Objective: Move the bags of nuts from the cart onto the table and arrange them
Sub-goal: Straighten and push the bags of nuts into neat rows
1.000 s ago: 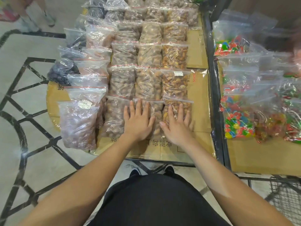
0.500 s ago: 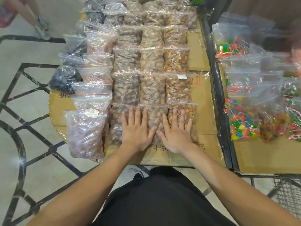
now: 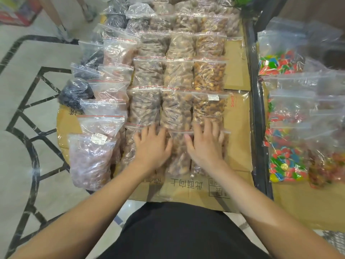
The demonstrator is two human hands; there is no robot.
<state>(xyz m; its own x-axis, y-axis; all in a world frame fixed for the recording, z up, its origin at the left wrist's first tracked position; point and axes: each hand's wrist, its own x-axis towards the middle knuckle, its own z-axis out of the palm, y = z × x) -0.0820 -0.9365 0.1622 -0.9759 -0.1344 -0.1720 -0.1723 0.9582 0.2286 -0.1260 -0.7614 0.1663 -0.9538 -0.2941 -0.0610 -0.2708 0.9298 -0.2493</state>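
At near edge of surface [image 3: 188, 191], left hand [image 3: 152, 149] and right hand [image 3: 204, 148] pressing flat on nearest bags of nuts [image 3: 179, 156], grip wide, holding nothing. Tip: keeping palms flat, nudging evenly so front row is lining up.

Printed Chinese characters are showing upside down on the cardboard sheet [image 3: 186, 186] along the near edge of the surface, reading 此面向上, with a boxed mark beside them too small to read. Red lettering "SONY" is running sideways on the cardboard near the right edge [image 3: 233, 104]. White price labels [image 3: 99, 138] are sitting on two bags, their print too fine to read.
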